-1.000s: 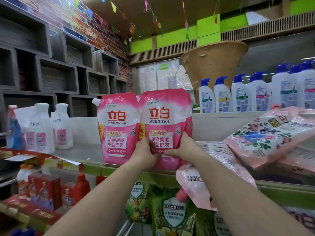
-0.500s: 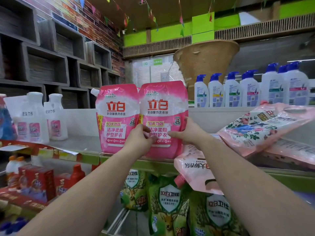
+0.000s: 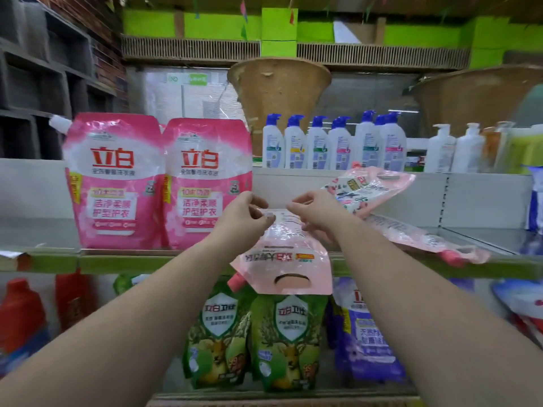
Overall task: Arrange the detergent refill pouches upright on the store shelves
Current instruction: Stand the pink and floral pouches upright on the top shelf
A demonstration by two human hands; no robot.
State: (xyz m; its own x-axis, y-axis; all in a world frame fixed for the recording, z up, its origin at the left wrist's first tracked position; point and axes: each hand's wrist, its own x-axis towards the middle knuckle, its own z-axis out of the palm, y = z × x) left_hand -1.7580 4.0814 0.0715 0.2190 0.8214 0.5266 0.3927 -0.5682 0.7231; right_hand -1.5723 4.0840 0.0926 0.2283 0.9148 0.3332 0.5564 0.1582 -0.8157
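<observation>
Two bright pink refill pouches stand upright side by side on the middle shelf (image 3: pixel 126 255): the left pouch (image 3: pixel 113 183) and the right pouch (image 3: pixel 205 183). To their right a pale pink pouch (image 3: pixel 283 259) lies flat, upside down, its handle end hanging over the shelf's front edge. My left hand (image 3: pixel 245 217) and my right hand (image 3: pixel 316 211) pinch its far end from either side. Another pale floral pouch (image 3: pixel 367 188) leans tilted behind my right hand, and one more (image 3: pixel 426 240) lies flat to the right.
White pump bottles with blue caps (image 3: pixel 335 143) line the upper ledge, with a woven basket (image 3: pixel 279 86) behind. Green pouches (image 3: pixel 255 342) and a purple pouch (image 3: pixel 364 339) stand on the lower shelf, red bottles (image 3: pixel 23 315) at lower left.
Both hands let go of the right bright pink pouch, which stays upright, and moved right onto the flat pale pink pouch. The camera also swung right.
</observation>
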